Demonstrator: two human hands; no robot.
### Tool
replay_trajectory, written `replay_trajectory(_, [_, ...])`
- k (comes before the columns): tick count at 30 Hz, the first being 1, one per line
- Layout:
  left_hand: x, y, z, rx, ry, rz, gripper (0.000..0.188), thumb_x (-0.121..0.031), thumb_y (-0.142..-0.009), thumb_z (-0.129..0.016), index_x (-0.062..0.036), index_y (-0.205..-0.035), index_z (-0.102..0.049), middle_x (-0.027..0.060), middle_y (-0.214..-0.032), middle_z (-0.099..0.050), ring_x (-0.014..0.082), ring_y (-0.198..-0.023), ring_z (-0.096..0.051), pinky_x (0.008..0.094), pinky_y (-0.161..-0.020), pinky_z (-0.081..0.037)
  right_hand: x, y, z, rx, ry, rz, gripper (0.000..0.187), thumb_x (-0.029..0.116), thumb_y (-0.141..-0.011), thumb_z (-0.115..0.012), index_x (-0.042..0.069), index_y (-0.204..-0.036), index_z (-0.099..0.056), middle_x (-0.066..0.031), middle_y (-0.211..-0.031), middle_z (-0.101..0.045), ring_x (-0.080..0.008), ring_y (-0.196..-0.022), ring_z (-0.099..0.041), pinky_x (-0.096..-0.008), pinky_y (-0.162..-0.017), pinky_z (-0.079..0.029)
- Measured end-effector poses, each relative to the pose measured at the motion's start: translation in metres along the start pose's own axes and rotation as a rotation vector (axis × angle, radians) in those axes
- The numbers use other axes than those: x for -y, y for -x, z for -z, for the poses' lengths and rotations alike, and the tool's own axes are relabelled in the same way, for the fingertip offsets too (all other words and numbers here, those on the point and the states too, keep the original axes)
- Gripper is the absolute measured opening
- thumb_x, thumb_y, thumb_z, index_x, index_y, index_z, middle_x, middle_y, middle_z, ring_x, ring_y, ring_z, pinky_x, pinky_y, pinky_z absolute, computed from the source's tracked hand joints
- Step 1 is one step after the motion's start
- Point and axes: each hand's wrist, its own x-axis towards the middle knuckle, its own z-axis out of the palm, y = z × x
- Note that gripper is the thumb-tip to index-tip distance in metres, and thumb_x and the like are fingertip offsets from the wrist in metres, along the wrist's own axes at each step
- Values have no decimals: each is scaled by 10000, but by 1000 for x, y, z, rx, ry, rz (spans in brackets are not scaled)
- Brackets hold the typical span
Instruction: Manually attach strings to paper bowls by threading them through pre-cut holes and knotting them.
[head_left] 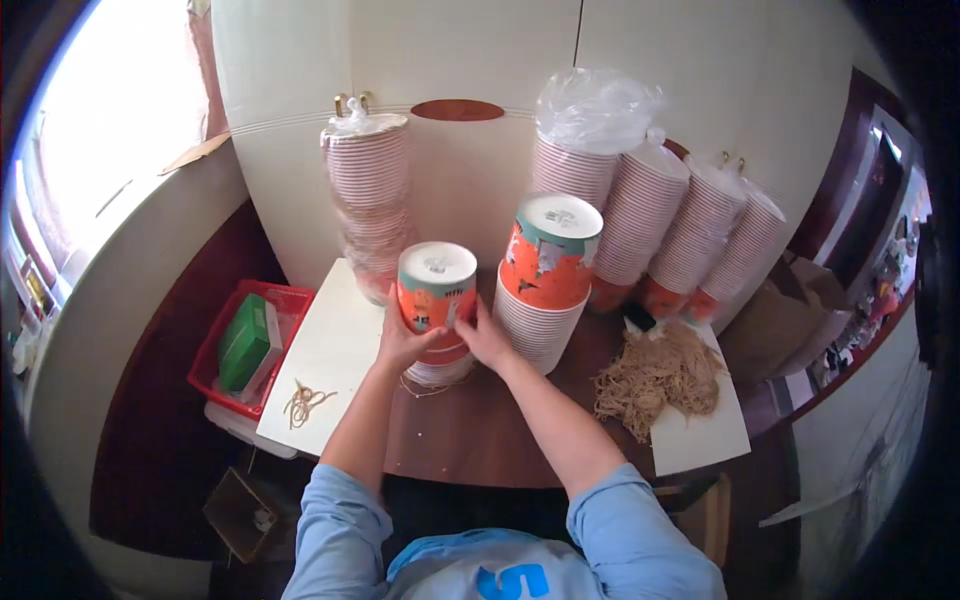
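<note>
An upside-down paper tub [437, 285], printed orange and teal with a white base, tops a short nested stack [440, 372] in front of me. My left hand [400, 340] wraps its left side, and my right hand [484, 338] grips its right side with the thumb toward the front. Thin tan cord [425, 390] shows around the foot of this stack. Just right of it rises a taller stack of upside-down tubs [542, 325], its orange-and-teal top tub [553, 255] untouched. The far sides of the tub and some fingertips are hidden.
Plastic-wrapped tub stacks stand at the back left [368, 190] and back right [640, 215]. Tan cords lie in a tangled heap [665, 380] at right, with a small cord bundle [305, 403] at left. A red basket [215, 375] holds a green box [245, 345].
</note>
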Motion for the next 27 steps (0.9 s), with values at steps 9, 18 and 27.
replay_trajectory(9, [29,63,9,-49,-403,29,1044,-217,-603,-825,25,-1396,-191,257,-1335,-386,386,-1228,-408,423,-1019,-358,117,66,113,-596,628,614,374,185,-701,-729,47,-1023,-598,-123,-1047,-572,-314,-991,-540,-436,-875,-435])
replay_trajectory(18, [-61,173,-47,217,-139,-105,630,-201,-732,-716,-39,-1275,-441,232,-1357,-360,395,-1230,-382,437,-1017,-351,116,9,202,-392,723,581,320,132,-639,-765,31,-828,-528,-137,-857,-580,-338,-813,-570,-419,-729,-456])
replay_trajectory(27, [-58,225,-34,367,-127,83,477,-174,-760,-691,-68,-1191,-516,208,-1332,-375,364,-1151,-478,407,-921,-453,183,6,250,-457,657,558,266,113,-693,-726,32,-884,-560,-157,-866,-622,-295,-802,-610,-370,-708,-475])
